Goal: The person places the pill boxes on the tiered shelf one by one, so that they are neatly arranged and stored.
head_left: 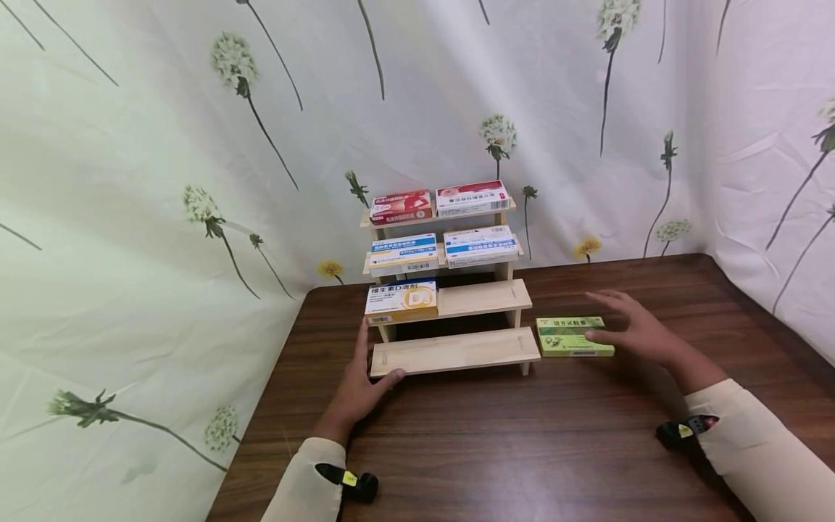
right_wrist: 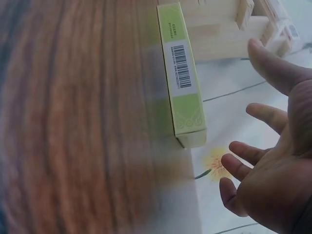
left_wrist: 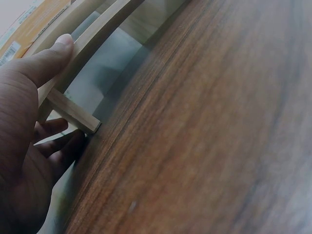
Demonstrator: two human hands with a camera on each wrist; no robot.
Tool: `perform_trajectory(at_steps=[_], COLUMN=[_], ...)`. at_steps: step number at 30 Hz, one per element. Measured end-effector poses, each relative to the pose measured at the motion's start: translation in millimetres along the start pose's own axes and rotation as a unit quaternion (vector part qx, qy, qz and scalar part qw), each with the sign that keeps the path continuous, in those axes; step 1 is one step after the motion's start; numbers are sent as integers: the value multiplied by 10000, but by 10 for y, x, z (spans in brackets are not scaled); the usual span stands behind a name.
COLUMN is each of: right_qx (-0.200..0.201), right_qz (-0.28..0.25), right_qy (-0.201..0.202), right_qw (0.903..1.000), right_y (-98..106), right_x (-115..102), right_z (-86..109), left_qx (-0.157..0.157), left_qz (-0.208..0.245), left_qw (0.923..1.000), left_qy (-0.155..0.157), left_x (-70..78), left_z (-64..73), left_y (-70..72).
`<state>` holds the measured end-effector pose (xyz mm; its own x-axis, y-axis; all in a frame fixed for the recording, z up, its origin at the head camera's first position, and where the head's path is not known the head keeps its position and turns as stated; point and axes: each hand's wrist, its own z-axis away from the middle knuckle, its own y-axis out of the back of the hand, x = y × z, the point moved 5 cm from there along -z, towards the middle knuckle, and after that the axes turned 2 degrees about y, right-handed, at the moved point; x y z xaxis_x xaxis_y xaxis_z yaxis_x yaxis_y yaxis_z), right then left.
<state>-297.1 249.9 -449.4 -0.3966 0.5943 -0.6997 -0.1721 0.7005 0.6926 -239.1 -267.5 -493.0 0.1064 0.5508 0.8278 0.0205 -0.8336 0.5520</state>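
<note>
A wooden stepped stand rises in tiers at the middle of the table. My left hand rests against its lower left corner, the thumb at the front edge of the bottom step and the fingers along the side. In the left wrist view that thumb touches the wood, with the other fingers beside the leg. To the right of the stand lies a green medicine box, its barcode side showing in the right wrist view. My right hand hovers over its right end, fingers spread, holding nothing.
On the third tier down stands a vitamin D box, at the left. Above it are two blue-and-white boxes, and on the top tier a red box and a red-and-white box. Printed cloth hangs behind the brown table.
</note>
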Motion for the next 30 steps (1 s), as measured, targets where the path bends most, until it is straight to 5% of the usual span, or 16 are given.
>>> perform_trajectory(at_steps=[12, 30], right_qx=[-549, -581], right_qz=[-69, -58], right_qy=[-48, 28], right_qw=[9985, 9983], right_y=[-94, -112], right_x=[222, 331], right_z=[19, 17], left_qx=[-10, 11], left_qz=[32, 37], left_qw=[10000, 10000], left_qy=[36, 25], left_x=[11, 11], left_z=[6, 2], left_y=[-1, -2])
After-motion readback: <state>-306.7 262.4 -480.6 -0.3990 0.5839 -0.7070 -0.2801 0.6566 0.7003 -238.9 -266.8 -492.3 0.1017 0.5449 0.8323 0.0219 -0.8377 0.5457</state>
